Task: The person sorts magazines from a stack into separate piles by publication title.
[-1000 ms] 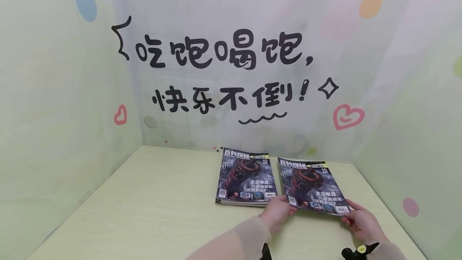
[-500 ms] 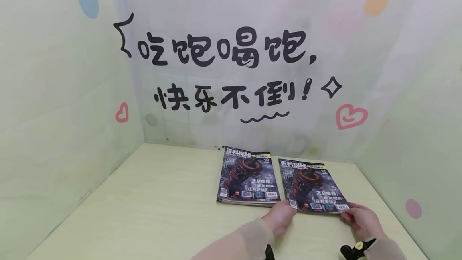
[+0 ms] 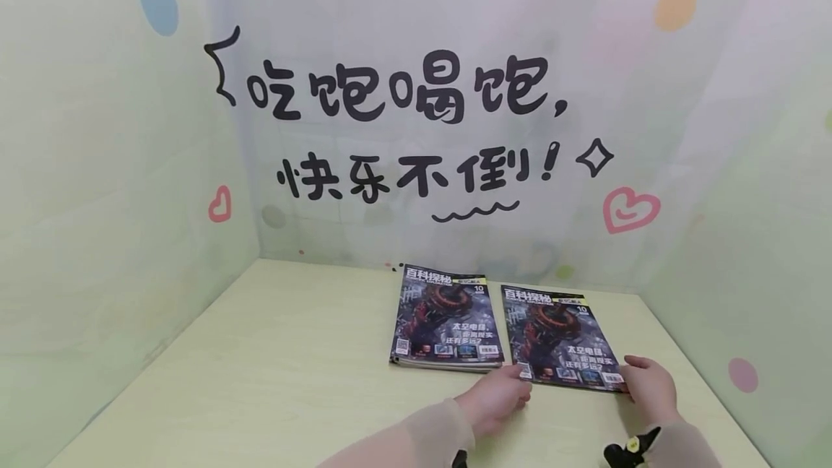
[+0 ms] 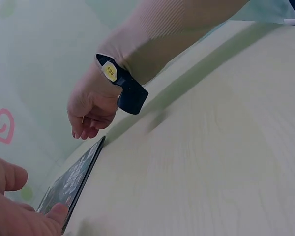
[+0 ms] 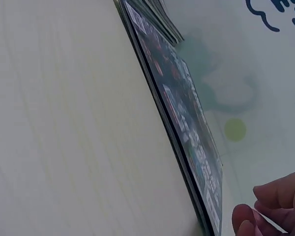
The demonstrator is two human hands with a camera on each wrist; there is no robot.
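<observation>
A dark magazine, with a red ring-shaped structure on its cover, lies flat on the table at the right. My left hand is at its near left corner, thumb raised apart from the fingers in the left wrist view. Beside the near right corner is my right hand. The right wrist view has these right fingers loosely bent and holding nothing, a small gap away from the magazine. Just left of the magazine sits a stack of magazines with the same cover on top.
The pale wooden table stretches left and in front of the magazines. A printed back wall rises close behind them, and a side wall bounds the right. Black straps are worn at the wrists.
My right hand has let go of the magazine's near right corner and moved slightly outward. The left hand has loosened and drawn back a little. The magazine, earlier held at both near corners, now lies flat.
</observation>
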